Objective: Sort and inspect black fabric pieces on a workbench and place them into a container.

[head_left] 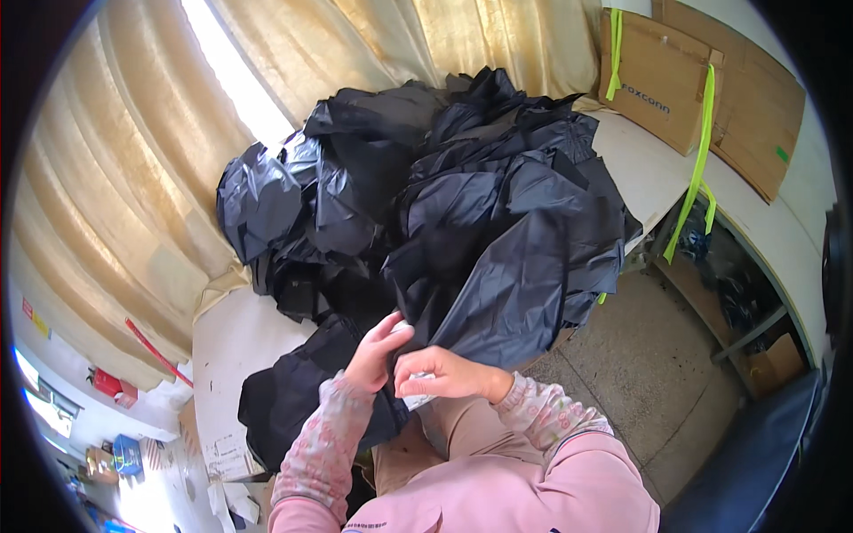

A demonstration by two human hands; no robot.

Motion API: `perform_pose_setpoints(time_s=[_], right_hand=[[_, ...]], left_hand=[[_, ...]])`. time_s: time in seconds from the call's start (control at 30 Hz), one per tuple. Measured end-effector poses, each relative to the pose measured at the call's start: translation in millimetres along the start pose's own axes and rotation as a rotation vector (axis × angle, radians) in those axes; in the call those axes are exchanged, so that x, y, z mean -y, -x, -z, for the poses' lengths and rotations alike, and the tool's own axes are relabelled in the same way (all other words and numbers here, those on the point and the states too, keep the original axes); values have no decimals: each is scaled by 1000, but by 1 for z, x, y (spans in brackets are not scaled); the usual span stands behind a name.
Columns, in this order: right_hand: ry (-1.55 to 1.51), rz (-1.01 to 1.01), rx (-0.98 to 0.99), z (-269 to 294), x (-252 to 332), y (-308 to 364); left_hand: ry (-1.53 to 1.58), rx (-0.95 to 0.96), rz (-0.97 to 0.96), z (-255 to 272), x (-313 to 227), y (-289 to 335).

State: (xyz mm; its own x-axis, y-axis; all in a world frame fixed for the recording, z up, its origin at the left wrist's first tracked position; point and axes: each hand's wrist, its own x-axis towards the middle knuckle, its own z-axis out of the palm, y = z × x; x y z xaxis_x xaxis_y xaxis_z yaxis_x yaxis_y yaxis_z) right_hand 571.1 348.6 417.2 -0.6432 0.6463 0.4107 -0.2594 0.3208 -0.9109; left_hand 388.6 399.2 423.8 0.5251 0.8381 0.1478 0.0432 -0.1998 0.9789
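Observation:
A large heap of black sheet material (498, 222), thin, creased and slightly shiny, fills the table in front of me. My left hand (375, 355) is at the heap's near edge, fingers drawn together, with a small white bit at the fingertips that is too small to name. Close beside it, my right hand (444, 373) has its fingers curled inward over my lap. Something whitish shows just under the right hand; its kind is unclear. To the left of my hands, a separate fold of black material (284, 400) hangs over the near table edge.
The pale table (240, 346) shows at the left. Beige curtains (115, 178) hang behind it. Flattened cardboard boxes (666, 80) lean at the back right, with yellow-green strips (697, 160) hanging down. A shelf (737, 284) holds dark bags. A dark panel (746, 462) stands at the lower right.

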Motion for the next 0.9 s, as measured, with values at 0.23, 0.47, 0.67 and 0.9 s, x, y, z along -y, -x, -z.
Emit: perform_pose_setpoints(time_s=[0.23,0.47,0.67,0.9], right_hand=[[-612,-571,-756,-30,-70,67],[-1076,-492,-788,5,-79,70],[-47,-36,-906,30,-18,21],[327,86,56,17,84,-14]], left_hand=[[283,-18,213,-22,11,39],[67,430,229,-56,31,103],[-211,57,8,3,25,100],[-715,-128,-388,79,-47,49]])
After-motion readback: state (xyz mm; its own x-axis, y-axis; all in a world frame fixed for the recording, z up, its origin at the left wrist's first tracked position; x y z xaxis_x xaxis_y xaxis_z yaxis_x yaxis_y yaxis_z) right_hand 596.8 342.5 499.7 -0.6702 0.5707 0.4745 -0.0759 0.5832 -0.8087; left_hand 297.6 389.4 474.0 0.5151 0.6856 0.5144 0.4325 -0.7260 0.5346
